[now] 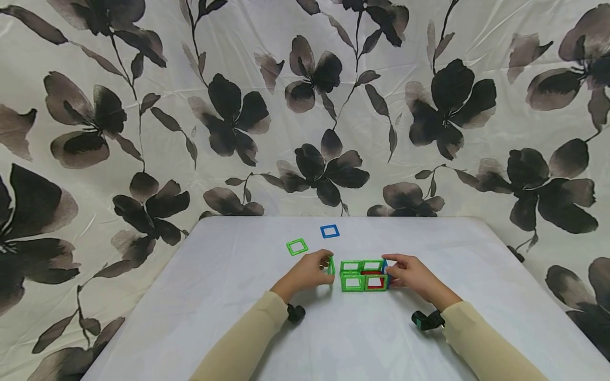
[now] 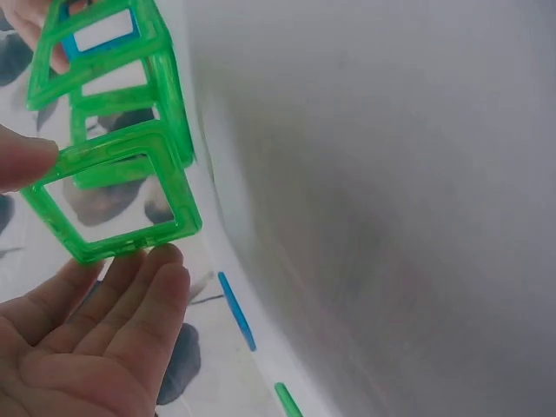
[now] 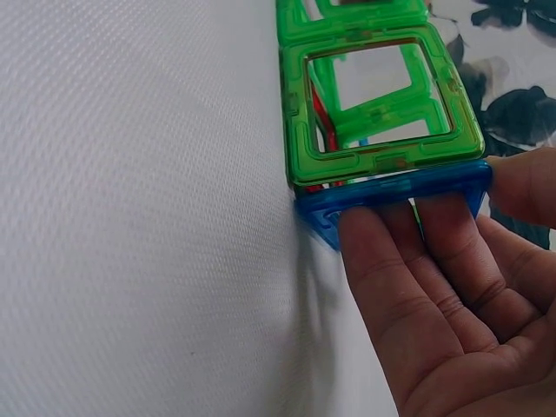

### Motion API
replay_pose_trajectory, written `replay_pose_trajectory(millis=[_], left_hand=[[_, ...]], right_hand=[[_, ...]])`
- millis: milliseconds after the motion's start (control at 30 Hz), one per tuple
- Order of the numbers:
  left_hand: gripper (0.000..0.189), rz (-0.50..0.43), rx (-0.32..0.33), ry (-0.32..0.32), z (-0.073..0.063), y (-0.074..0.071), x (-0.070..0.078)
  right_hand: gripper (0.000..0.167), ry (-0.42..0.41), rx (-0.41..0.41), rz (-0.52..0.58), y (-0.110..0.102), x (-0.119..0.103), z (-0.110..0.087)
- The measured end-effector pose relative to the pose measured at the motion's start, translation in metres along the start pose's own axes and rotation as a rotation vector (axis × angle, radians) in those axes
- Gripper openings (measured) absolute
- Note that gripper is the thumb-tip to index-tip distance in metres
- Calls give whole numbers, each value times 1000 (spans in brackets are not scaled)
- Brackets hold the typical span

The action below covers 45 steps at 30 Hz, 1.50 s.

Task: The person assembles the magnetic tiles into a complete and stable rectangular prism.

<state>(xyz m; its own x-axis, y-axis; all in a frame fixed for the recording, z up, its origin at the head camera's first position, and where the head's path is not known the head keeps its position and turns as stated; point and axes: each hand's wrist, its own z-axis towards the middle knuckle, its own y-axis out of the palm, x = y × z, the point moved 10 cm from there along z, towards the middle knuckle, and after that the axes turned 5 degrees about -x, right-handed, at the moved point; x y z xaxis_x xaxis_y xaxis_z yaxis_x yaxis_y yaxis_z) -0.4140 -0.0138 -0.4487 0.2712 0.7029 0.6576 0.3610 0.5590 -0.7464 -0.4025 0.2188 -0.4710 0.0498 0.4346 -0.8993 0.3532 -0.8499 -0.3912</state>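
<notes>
My left hand (image 1: pixel 310 272) holds a green square magnetic tile (image 2: pixel 178 204) on edge, with the thumb at one edge and the fingertips at another. This tile stands just left of a low box-like build of green magnetic tiles (image 1: pixel 352 282), a narrow gap between them in the head view. At the build's right end is a blue magnetic tile (image 3: pixel 400 187). My right hand (image 1: pixel 409 271) grips that blue tile, fingertips on its outer face and thumb at its edge. A red tile (image 1: pixel 376 282) shows inside the build through the green frames.
A loose green tile (image 1: pixel 297 246) and a loose blue tile (image 1: pixel 330 230) lie flat toward the back of the white table (image 1: pixel 229 296). Floral cloth (image 1: pixel 310 127) hangs behind the table. Both wrists wear small black cameras.
</notes>
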Motion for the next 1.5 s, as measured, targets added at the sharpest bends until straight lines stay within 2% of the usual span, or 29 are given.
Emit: replay_pose_trajectory(millis=[233, 533, 1033, 1500], left_hand=[[68, -11, -27, 42, -2, 6, 6], [69, -59, -52, 24, -1, 16, 7], [72, -11, -54, -17, 3, 23, 9], [72, 25, -73, -9, 2, 24, 15]], right_hand=[[48, -1, 4, 10, -1, 0, 0], [49, -2, -4, 12, 0, -2, 0], [49, -12, -5, 17, 0, -1, -1], [49, -19, -17, 37, 3, -6, -5]])
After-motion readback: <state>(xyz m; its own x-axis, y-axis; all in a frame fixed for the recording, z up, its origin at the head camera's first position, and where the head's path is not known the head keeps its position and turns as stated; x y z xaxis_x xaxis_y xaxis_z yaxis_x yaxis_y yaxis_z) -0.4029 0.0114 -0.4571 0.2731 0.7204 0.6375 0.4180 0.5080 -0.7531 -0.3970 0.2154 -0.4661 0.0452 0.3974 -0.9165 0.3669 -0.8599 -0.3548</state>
